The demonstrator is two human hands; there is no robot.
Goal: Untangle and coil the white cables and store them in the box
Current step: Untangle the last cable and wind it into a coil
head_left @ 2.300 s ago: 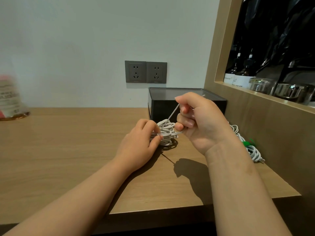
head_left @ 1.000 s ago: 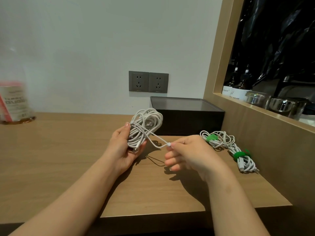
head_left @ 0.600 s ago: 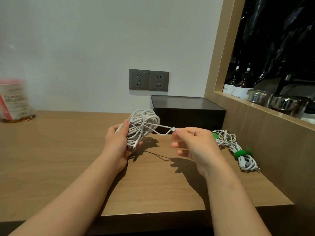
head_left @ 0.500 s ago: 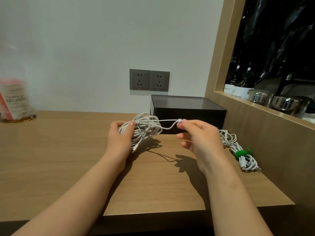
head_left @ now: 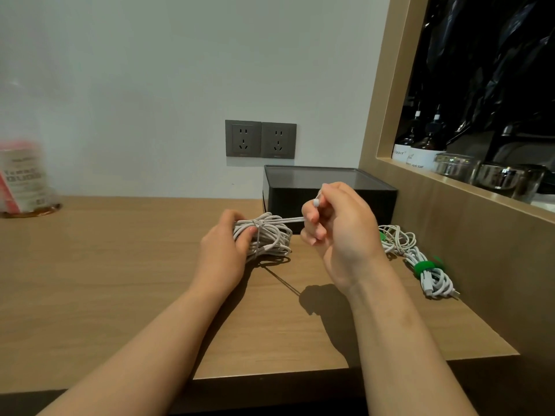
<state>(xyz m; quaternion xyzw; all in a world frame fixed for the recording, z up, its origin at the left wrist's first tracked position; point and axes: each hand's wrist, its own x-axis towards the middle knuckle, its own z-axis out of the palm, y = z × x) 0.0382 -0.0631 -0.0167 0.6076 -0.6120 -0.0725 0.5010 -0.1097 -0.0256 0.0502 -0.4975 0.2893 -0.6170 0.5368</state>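
Counter (head_left: 120, 295): pale wood, spread beneath both grips; the coil's lower loops are on or just above it, which one I cannot tell.
Niche (head_left: 390, 85): wood-framed opening up and to the right of the grips, holding dark bottles (head_left: 420, 145) and glass jars (head_left: 492, 175).
Box (head_left: 282, 196): dark and rectangular, directly behind the right hand's grip and against the wall; nothing can be made out inside it from this angle.
Container (head_left: 21, 178): blurred, red and white, far to the left of the grips on the counter.
Right hand (head_left: 339, 229): raised in front of the box, fingers curled, thumb and forefinger pinching the free end near its tip.
Left hand (head_left: 223, 253): just left of the right hand's pinch and lower, fingers and thumb wrapped round the left side of the white coil.
White coil (head_left: 270, 235): a bunched hank of many loops in the left hand's grip, with a turn of cable crossing its middle.
Tied bundle (head_left: 420, 262): white cables bound with green ties, on the counter right of the right hand, apart from both grips.
Sockets (head_left: 260, 139): two grey wall outlets above and behind the grips.
Free end (head_left: 292, 219): a taut strand running from the coil's top, rightward into the right hand's pinch.
Tip (head_left: 316, 202): small white nub showing just above the pinching fingers.
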